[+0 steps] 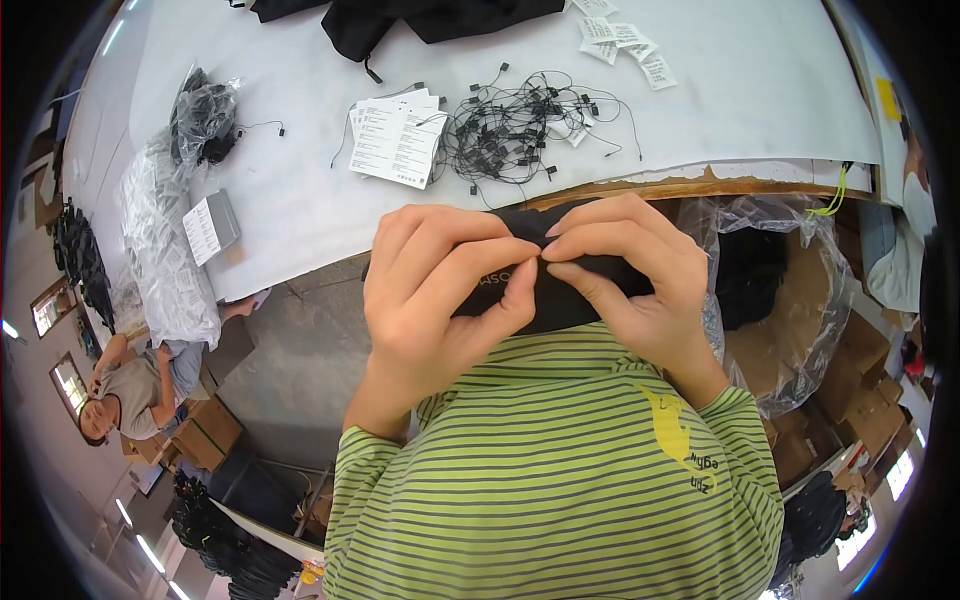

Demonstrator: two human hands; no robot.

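Note:
My left hand (428, 290) and my right hand (640, 270) meet fingertip to fingertip in front of me, thumbs and forefingers pinched. Whatever they pinch is too small to make out. Directly beneath the fingers is a piece of black fabric (565, 312) with pale print on it, resting against my front by the table edge; the hands hide much of it. Beyond them on the table lie a tangled heap of black tag strings (525, 130) and a stack of white printed hang tags (398, 138).
Black garments (430, 20) lie at the far side, near loose white labels (625, 40). To the left are a plastic-wrapped bundle (165, 235) and a small grey box (212, 228). A plastic-lined carton (790, 300) stands at right. A seated person (140, 390) is at far left.

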